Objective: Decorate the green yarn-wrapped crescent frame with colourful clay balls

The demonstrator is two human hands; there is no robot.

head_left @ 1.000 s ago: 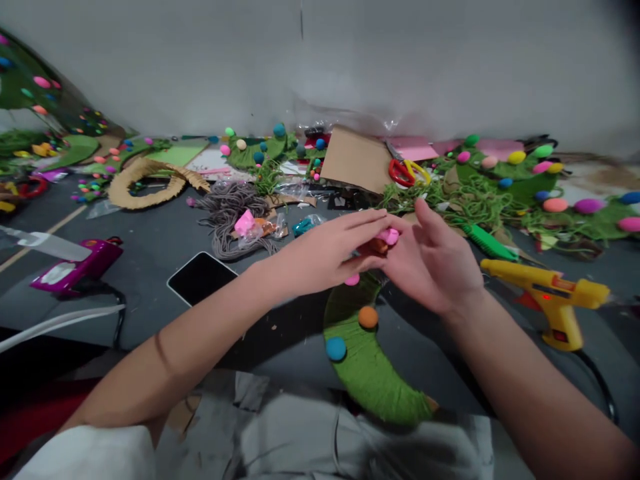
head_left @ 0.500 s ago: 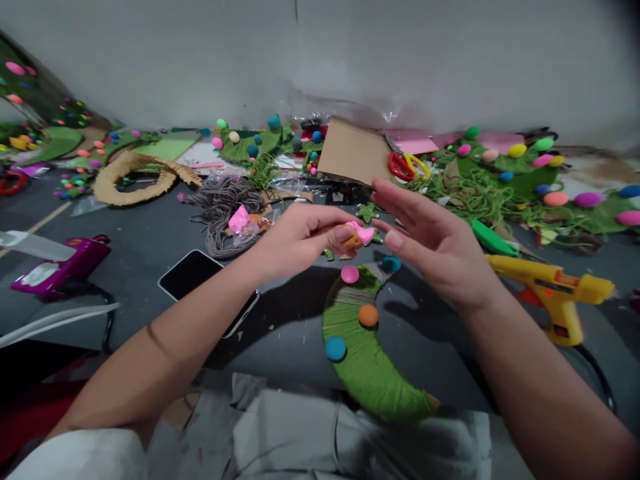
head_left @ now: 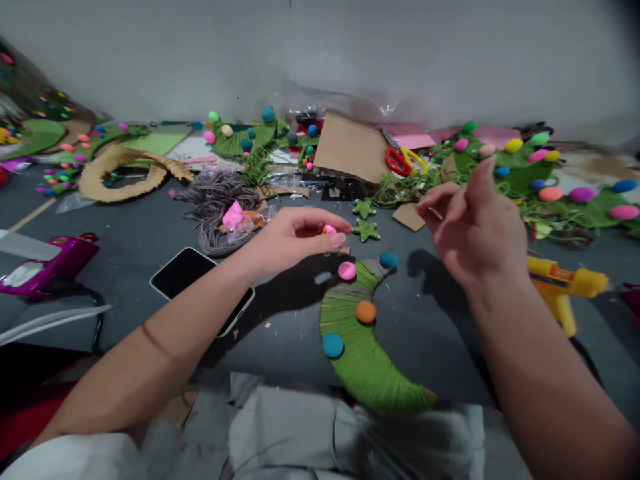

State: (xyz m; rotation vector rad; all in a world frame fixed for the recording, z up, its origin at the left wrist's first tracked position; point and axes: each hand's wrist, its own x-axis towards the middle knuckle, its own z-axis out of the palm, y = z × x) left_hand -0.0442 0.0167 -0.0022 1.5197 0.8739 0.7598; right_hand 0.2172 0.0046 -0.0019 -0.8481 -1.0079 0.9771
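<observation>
My left hand (head_left: pixel 300 240) is closed round a small pink and orange piece (head_left: pixel 329 229), mostly hidden by the fingers. My right hand (head_left: pixel 475 230) is raised above the table at the right, its fingers curled with thumb up; whether the fingertips pinch anything does not show. Between and below the hands lies a green yarn-wrapped crescent (head_left: pixel 367 353) bearing blue, pink and orange balls, with grey yarn near its top. Two small green stars (head_left: pixel 366 230) lie just beyond it, beside my left fingertips.
A phone (head_left: pixel 183 270) lies under my left forearm. The yellow glue gun (head_left: pixel 565 283) is partly behind my right wrist. Farther back are grey yarn (head_left: pixel 215 200), scissors (head_left: pixel 399 160), cardboard (head_left: pixel 350 147) and a tan wreath (head_left: pixel 95 180). A purple tool (head_left: pixel 45 267) sits at left.
My right hand has moved away from my left, to the right and up, and its fingers have curled. My left hand has drawn slightly left with the pink and orange piece. The view has shifted a little.
</observation>
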